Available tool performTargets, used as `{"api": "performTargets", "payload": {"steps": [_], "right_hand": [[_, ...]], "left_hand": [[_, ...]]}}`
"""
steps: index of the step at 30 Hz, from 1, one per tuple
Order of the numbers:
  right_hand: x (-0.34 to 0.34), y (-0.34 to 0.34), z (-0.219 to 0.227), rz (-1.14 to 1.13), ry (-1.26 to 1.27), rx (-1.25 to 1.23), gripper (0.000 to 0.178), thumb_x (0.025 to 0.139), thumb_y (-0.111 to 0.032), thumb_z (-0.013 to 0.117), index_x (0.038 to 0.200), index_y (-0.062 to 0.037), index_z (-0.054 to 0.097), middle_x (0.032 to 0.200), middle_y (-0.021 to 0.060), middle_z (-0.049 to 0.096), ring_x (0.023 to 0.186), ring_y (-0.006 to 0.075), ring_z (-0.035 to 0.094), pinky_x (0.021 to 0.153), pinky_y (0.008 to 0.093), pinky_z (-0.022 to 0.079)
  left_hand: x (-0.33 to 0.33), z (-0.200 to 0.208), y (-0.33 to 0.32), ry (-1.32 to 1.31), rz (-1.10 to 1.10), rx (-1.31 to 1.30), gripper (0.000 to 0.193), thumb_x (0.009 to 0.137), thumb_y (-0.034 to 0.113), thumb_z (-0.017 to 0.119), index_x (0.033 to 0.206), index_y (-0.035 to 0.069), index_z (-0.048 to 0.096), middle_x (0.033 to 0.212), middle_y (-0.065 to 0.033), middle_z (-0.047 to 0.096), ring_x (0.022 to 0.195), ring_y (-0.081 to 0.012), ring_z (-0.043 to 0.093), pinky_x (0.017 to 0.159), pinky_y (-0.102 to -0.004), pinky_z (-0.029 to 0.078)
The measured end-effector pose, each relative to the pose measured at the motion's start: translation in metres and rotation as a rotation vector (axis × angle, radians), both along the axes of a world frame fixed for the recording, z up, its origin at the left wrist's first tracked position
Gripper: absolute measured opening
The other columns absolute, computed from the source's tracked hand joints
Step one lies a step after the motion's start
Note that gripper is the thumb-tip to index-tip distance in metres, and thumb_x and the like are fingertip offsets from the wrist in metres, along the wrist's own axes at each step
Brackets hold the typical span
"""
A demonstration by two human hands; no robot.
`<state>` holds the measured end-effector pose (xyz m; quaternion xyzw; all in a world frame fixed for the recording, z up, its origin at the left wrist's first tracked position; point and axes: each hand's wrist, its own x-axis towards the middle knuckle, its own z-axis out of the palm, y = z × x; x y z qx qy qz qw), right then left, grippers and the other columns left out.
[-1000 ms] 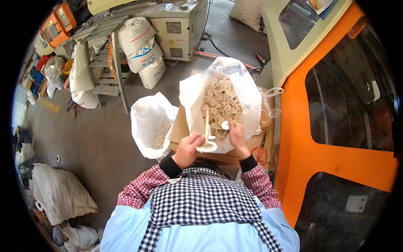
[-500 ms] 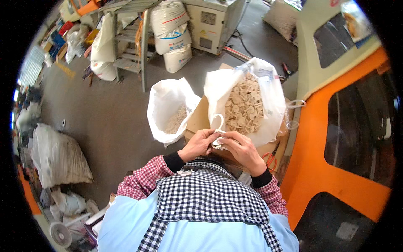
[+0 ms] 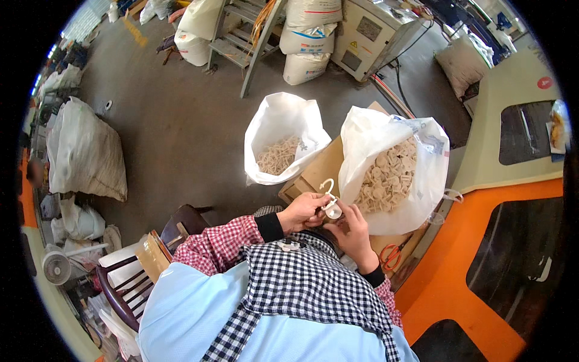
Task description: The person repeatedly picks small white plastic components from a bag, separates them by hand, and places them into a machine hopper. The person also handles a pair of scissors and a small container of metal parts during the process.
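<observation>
Hook (image 3: 329, 196), a small white plastic piece, is pinched between both hands at chest height: left hand (image 3: 303, 211) grips its curved top, right hand (image 3: 353, 232) grasps the base. Just beyond the right hand, a bag (image 3: 422, 181) of parts gapes within reach; another bag (image 3: 283, 120) stands beyond the left.

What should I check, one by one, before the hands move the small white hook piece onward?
1. Both hands on the piece: left hand and right hand meet at the white hook piece. Ok.
2. Grip firm: fingers hide the contact. Cannot tell.
3. Hook end free: it curves above the fingers, touching nothing. Ok.
4. Left bag open: mouth wide, pale parts inside. Ok.
5. Right bag open: mouth wide, flat pale parts inside. Ok.
6. Piece fully assembled: too small to see. Cannot tell.
</observation>
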<state>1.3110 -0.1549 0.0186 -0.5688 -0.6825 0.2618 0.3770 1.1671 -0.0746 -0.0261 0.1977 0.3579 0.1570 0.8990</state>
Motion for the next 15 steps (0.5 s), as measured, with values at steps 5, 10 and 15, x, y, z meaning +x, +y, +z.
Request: {"api": "performTargets", "payload": {"steps": [5,10,15], "right_hand": [[0.01,0.005,-0.025,-0.033,-0.269,0.226,0.023,0.081,-0.004,0.06,0.103,0.0006,0.054,0.075,0.0154,0.053,0.059,0.0305,0.054,0.05,0.0401,0.042],[-0.01,0.016,-0.027,-0.401,0.618,-0.417,0.029,0.095,-0.021,0.045,0.076,-0.0009,0.052,0.055,0.0017,0.043,0.044,0.0114,0.043,0.039,0.0272,0.031],[-0.006,0.025,-0.025,-0.445,0.857,-0.57,0.036,0.095,-0.028,0.047,0.07,-0.0033,0.055,0.052,-0.0018,0.046,0.042,0.0053,0.039,0.036,0.0216,0.026]], "left_hand": [[-0.012,0.003,0.006,-0.124,-0.027,-0.114,0.031,0.097,0.029,0.044,0.079,0.006,0.053,0.051,0.0019,0.043,0.033,-0.0053,0.03,0.031,-0.0194,0.021],[-0.01,0.002,0.002,0.142,0.131,0.585,0.02,0.094,0.02,0.048,0.086,0.003,0.055,0.059,-0.0062,0.053,0.042,-0.0132,0.046,0.038,-0.0241,0.035],[-0.029,0.001,0.029,0.248,0.104,1.853,0.019,0.076,0.009,0.062,0.092,-0.001,0.057,0.071,-0.0114,0.056,0.059,-0.0229,0.057,0.054,-0.0317,0.049]]}}
